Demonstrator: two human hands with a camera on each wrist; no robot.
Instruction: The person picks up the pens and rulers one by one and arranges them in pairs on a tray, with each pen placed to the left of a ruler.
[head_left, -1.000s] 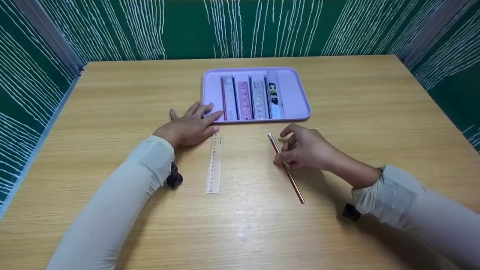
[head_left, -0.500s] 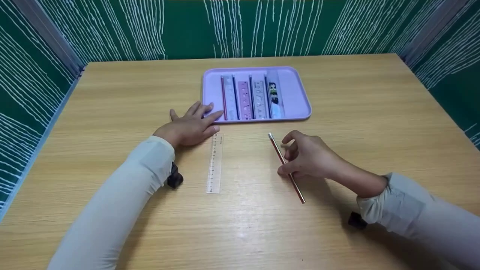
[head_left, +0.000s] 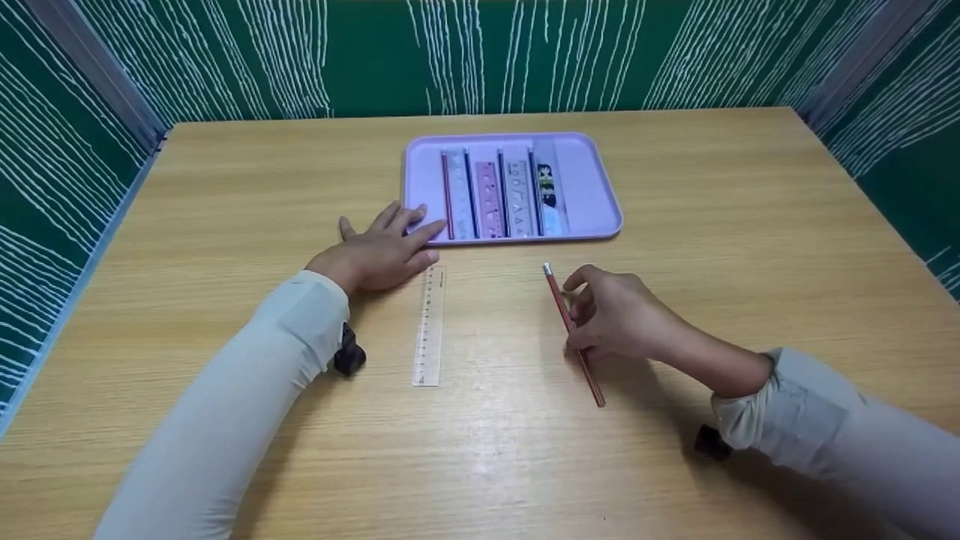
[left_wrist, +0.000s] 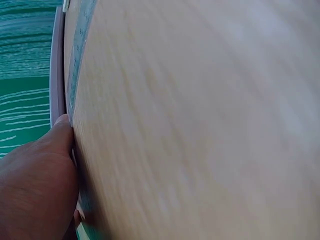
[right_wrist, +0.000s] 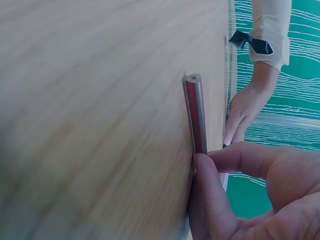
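My right hand [head_left: 619, 313] pinches a red striped pencil [head_left: 559, 301] near its middle, thumb on one side and fingers on the other. The pencil's white-and-silver end points toward the tray, and its unsharpened end [right_wrist: 193, 79] faces me in the right wrist view. Fingers spread, my left hand [head_left: 379, 251] rests at the near left corner of the lilac tray [head_left: 592, 187]. Just below its thumb lies a clear ruler [head_left: 429, 330] on the table. In the left wrist view the thumb side of the left hand [left_wrist: 42, 175] shows beside the ruler [left_wrist: 80, 50].
Inside the tray lie a red pencil [head_left: 448, 196], several dark pencils, a pink ruler [head_left: 489, 201], a grey stencil ruler [head_left: 517, 199] and a ruler with cartoon figures [head_left: 550, 195]. Green walls with white streaks [head_left: 375, 60] border the wooden table [head_left: 300, 450] behind and at the sides.
My right hand slid a little down along the pencil and now pinches it. The pencil has rolled, and its top end has shifted slightly right. My left hand has stayed still.
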